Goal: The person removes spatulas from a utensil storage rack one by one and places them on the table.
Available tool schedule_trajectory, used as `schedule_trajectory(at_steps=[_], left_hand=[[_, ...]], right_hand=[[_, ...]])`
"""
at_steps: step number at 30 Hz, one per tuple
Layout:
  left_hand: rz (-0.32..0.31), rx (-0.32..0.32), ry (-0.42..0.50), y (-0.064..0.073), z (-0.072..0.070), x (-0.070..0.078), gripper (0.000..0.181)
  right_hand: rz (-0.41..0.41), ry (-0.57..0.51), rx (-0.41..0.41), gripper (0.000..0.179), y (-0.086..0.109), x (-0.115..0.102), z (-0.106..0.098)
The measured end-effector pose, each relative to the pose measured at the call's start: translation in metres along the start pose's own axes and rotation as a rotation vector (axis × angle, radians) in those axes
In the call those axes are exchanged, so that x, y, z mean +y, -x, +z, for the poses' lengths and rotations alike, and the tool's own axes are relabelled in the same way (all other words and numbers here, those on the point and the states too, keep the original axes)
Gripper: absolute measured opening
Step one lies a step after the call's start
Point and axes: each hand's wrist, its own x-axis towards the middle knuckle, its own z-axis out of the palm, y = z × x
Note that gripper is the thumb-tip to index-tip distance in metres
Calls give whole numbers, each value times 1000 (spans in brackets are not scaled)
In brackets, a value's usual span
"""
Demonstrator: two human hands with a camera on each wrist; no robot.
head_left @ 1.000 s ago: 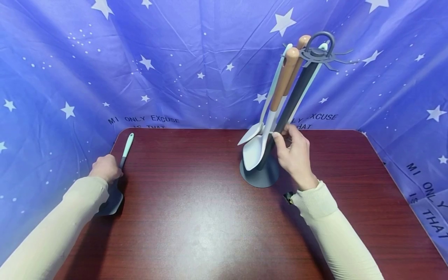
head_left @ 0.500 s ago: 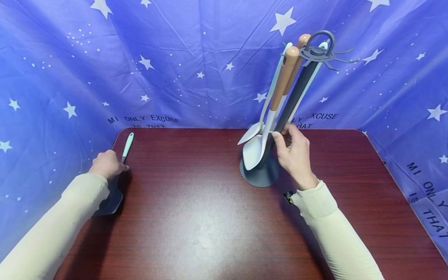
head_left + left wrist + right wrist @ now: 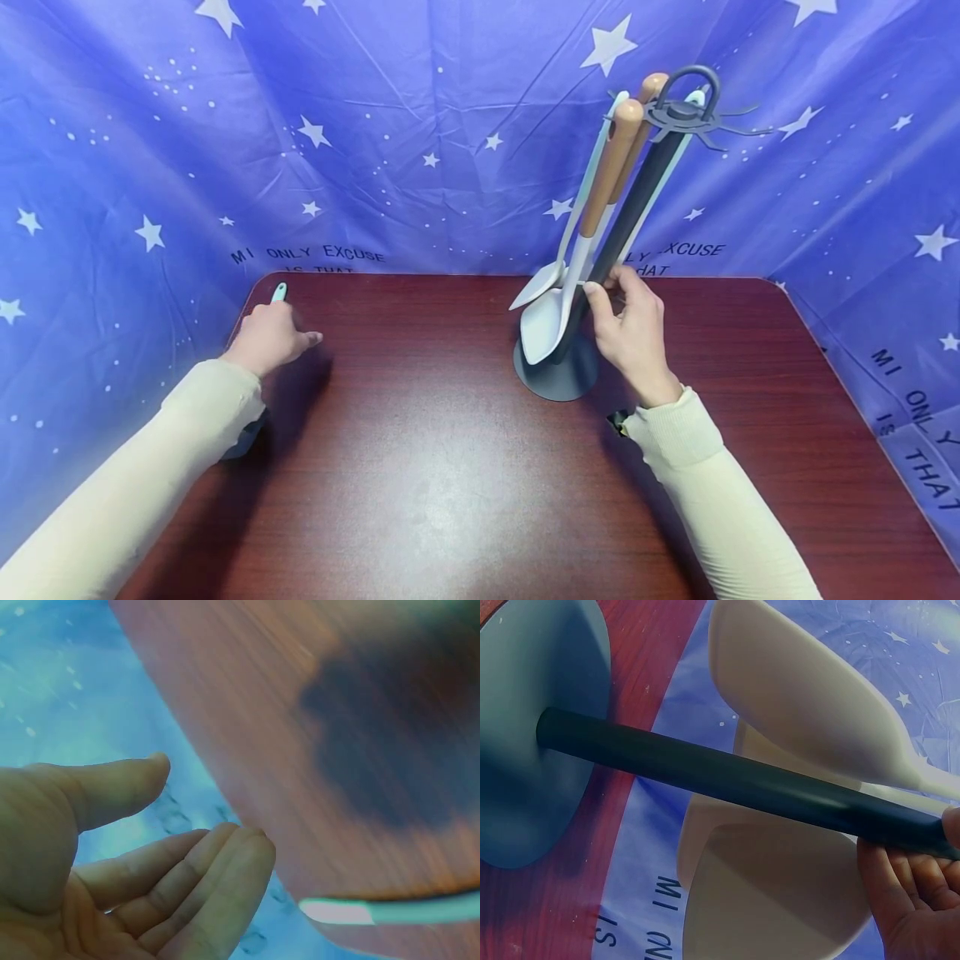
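On the red-brown wood-grain table (image 3: pixel 450 467) the right hand (image 3: pixel 633 329) gripped a round-based, dark-grey utensil stand (image 3: pixel 634 212), probably top-heavy, by its post (image 3: pixel 742 778). The left hand (image 3: pixel 268 340), fingers parted and empty, hovered over a mint-handled dark utensil (image 3: pixel 280 292) lying there, seemingly light, best held by its handle (image 3: pixel 409 910).

I monitor one work surface: a red-brown wood-grain table (image 3: pixel 450 467) with rounded far corners. Directly on it, I register the utensil stand (image 3: pixel 635 208), seated on its round base (image 3: pixel 557 385), and, near the left edge, a mint-handled turner (image 3: pixel 243 442).
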Motion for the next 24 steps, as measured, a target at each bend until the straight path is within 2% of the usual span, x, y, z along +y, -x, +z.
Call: schedule_trajectory(at_steps=[3,8,12,16,24], left_hand=[[71,12,7,1,0,17,37],[134,35,29,3,4,43,34],[162,32,50,6,7,61,33],[179,24,60,8,10,79,42],[270,70,131,9,17,112,42]], right_hand=[[-2,-3,2,14,0,0,0],[-7,-4,-1,14,0,1,0],[-16,-8,-3,14,0,2,0],[-18,-11,-1,14,0,2,0],[-9,-5,1,14,0,0,0]])
